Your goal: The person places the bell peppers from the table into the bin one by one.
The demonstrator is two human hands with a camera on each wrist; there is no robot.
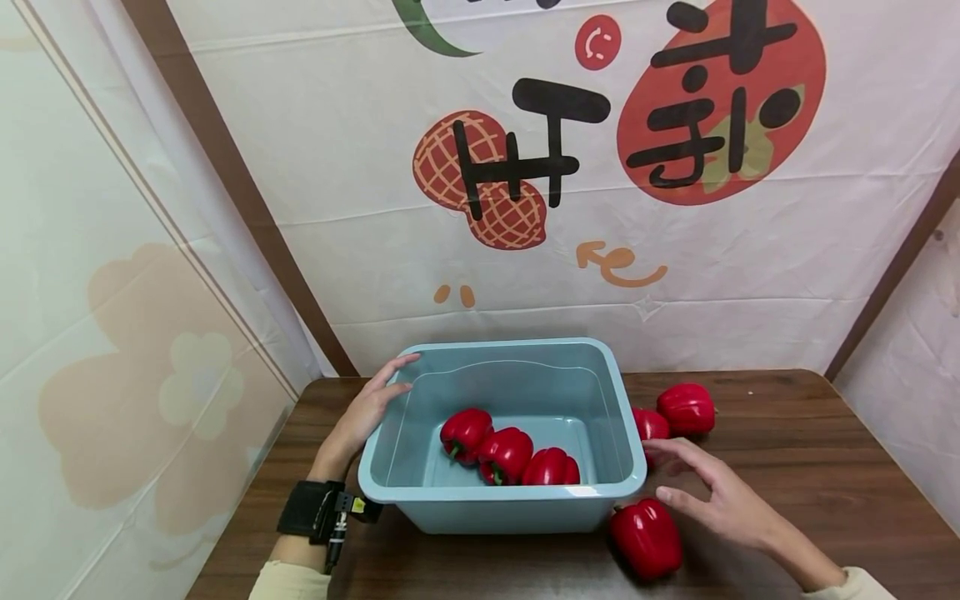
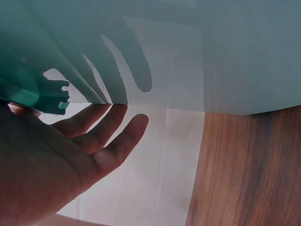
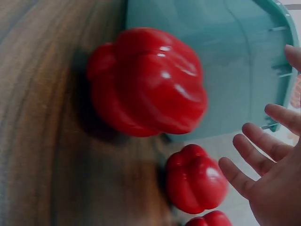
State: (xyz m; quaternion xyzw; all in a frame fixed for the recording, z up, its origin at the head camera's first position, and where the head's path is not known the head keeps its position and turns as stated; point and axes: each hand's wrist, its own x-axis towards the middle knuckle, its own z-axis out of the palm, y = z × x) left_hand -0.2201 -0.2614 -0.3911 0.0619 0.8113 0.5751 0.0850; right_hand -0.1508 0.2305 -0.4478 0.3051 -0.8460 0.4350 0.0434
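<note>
A light blue plastic basin stands on the wooden table, with three red bell peppers lying on its floor. My left hand is at the basin's left rim, its fingers extended over the edge; in the left wrist view the left hand has its fingertips right at the basin wall. Just off the basin's right side, my right hand is spread and holds nothing. One bell pepper lies in front of it, by the basin's near right corner. Two others, one a bell pepper, lie beyond the hand.
The wooden tabletop extends to the right of the basin. Behind the table hangs a white printed cloth with fruit drawings and dark lettering. Another pale cloth closes off the left side.
</note>
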